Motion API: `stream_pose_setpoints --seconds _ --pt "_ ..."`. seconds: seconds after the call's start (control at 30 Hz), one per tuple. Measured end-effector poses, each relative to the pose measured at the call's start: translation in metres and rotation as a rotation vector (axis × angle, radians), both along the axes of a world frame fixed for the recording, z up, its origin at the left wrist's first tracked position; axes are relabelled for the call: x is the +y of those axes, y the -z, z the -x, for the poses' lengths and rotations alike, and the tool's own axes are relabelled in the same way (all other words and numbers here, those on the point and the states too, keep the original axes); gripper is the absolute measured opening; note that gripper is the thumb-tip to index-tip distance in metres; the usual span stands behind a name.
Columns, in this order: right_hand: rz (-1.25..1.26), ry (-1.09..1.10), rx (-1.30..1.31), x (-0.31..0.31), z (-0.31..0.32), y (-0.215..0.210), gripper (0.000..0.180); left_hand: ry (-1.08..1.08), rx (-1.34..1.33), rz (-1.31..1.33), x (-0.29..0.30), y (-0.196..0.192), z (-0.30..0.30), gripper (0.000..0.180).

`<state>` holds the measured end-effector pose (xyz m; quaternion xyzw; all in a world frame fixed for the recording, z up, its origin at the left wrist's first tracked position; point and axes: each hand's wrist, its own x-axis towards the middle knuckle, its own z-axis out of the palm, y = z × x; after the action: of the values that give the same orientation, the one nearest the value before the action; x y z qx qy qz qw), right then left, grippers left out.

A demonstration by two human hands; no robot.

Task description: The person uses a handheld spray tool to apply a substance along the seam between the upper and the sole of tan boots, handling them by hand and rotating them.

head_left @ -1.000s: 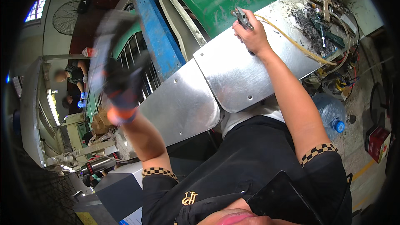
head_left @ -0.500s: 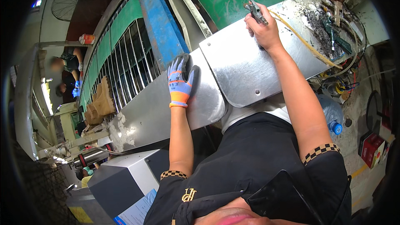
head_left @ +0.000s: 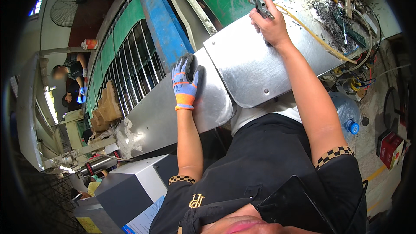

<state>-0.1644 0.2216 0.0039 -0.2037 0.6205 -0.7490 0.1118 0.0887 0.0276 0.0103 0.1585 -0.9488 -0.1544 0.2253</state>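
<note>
My right hand (head_left: 273, 24) grips a small grey metal air gun (head_left: 262, 7) above the far part of the metal tabletop (head_left: 249, 69). A yellow hose (head_left: 312, 34) runs from beside that hand to the right across the top. The hand is bare, its fingers wrapped round the gun's body. My left hand (head_left: 185, 82), in a blue and orange work glove with dark fingertips, rests on the left metal plate (head_left: 212, 108). Its fingers are spread, and it holds nothing. Beside it stands a blue metal beam (head_left: 167, 17).
A green surface (head_left: 247, 0) lies beyond the tabletop. Tools and dark residue (head_left: 331, 22) cover its right end. Tan boots (head_left: 106, 108) stand by a metal-barred rack (head_left: 134, 65) at left, with a co-worker (head_left: 73, 71) beyond. A large water bottle (head_left: 345, 110) sits at lower right.
The air gun in my right hand has shifted slightly away from me. Brown shoes at the top edge have almost left the view. My left hand stays on the plate.
</note>
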Motion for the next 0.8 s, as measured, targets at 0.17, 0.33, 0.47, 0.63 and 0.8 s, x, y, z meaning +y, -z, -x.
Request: stream_pose_setpoints --seconds 0.17,0.33,0.47,0.63,0.8 --pt "0.001 0.003 -0.001 0.0008 -0.0011 -0.0007 0.035 -0.018 -0.021 0.003 -0.0002 0.0007 -0.0014 0.044" --pt "0.013 0.0 -0.002 0.001 -0.0019 0.0 0.035 -0.013 -0.016 -0.002 -0.0007 0.0013 -0.0017 0.043" --pt "-0.021 0.001 0.015 0.002 -0.0016 0.0009 0.035 -0.019 -0.021 0.01 -0.0006 0.0012 -0.0016 0.043" --pt "-0.03 0.018 0.059 0.002 -0.0012 0.0035 0.033 0.002 -0.03 0.011 -0.0018 0.0021 -0.0025 0.044" --pt "-0.06 0.065 0.138 0.0004 -0.0005 0.0068 0.032 -0.001 -0.022 0.006 -0.0019 0.0024 -0.0026 0.044"
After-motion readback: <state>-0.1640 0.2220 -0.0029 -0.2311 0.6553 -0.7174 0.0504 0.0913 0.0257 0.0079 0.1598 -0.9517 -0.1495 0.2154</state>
